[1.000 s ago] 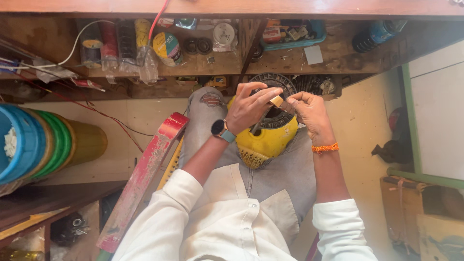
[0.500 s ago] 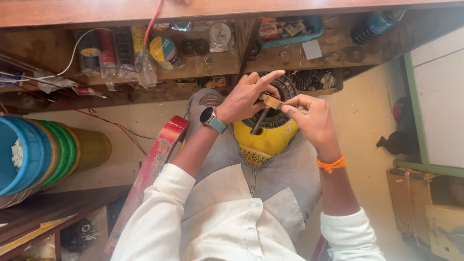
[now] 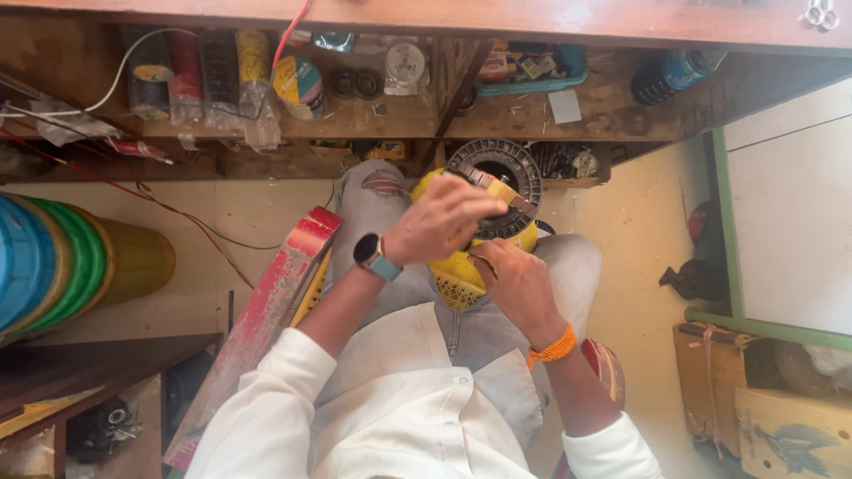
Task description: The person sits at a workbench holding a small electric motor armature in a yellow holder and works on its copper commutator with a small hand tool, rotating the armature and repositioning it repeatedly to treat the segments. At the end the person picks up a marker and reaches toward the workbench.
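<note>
Cluttered wooden shelf (image 3: pixel 355 124) overhead | yellow fan housing (image 3: pixel 461 270) on lap, black ribbed motor ring (image 3: pixel 524 177) on top | left hand (image 3: pixel 439 222) grip closed on small tan piece (image 3: pixel 493 186) above ring | right hand (image 3: pixel 515 284) grip clasps housing's side.

clear plastic packets (image 3: pixel 222 80) of coloured tape rolls hang along the shelf; a white paper label (image 3: pixel 564 106) right.

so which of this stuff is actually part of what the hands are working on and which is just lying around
In hand:
left hand and right hand
yellow housing on the lap
dark round ribbed part
small tan piece at the left hand's fingertips

Lying about:
tape rolls on the shelf
stacked coloured tubs
red board
blue bottle
</note>
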